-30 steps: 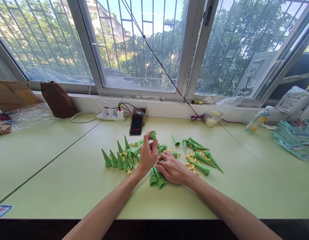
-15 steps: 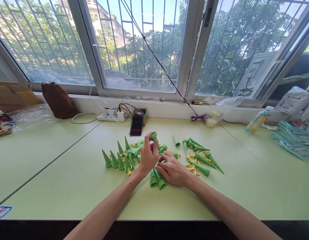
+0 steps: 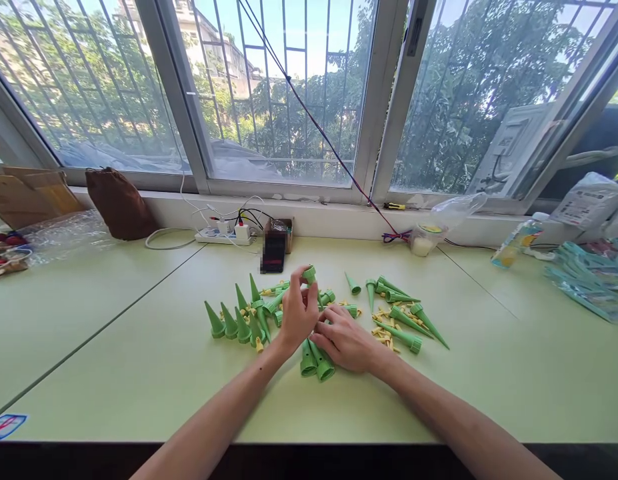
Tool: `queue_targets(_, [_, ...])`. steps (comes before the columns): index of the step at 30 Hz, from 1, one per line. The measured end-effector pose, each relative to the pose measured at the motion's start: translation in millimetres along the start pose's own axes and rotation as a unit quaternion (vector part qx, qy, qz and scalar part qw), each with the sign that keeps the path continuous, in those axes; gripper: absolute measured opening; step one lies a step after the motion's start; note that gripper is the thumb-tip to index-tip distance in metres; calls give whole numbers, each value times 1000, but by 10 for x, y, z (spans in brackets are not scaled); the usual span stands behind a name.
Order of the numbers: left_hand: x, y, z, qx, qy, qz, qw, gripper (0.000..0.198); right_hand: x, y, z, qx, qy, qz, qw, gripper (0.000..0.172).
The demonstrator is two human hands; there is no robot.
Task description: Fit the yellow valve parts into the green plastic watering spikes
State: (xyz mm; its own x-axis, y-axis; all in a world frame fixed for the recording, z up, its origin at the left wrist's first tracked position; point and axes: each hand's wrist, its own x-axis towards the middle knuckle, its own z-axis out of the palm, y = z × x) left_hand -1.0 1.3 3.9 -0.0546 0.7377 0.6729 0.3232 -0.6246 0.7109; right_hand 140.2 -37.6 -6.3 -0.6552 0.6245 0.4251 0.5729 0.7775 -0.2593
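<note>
Between the thumb and fingers of my left hand point(image 3: 297, 313) is a green ribbed cap point(image 3: 309, 274), held up above the pile. My right hand point(image 3: 346, 339) rests low beside it with bent fingers, and what lies under its fingertips is hidden. Two green hollow spikes point(image 3: 316, 363) lie just below the hands, wide ends toward me. To the left, several green cones point(image 3: 229, 323) stand upright in a row on their caps. More green spikes point(image 3: 406, 319) lie on the right among small yellow pieces point(image 3: 387, 339).
Behind the pile a dark phone point(image 3: 273, 252) leans on a small box point(image 3: 287, 230), near a white power strip point(image 3: 223, 235). A brown bag point(image 3: 119, 203) sits back left. A plastic bottle point(image 3: 519, 241) and pale blue packets point(image 3: 591, 277) are on the right of the table point(image 3: 139, 380).
Almost nothing differs. Both hands keep their places and the green cap stays in my left hand; the whole view has shifted very slightly.
</note>
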Motion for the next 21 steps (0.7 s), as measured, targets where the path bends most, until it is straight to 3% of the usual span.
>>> queue_targets(21, [7, -11, -7, 14, -4, -10, 1000, 30, -13, -11, 28, 56, 27, 9, 998, 28])
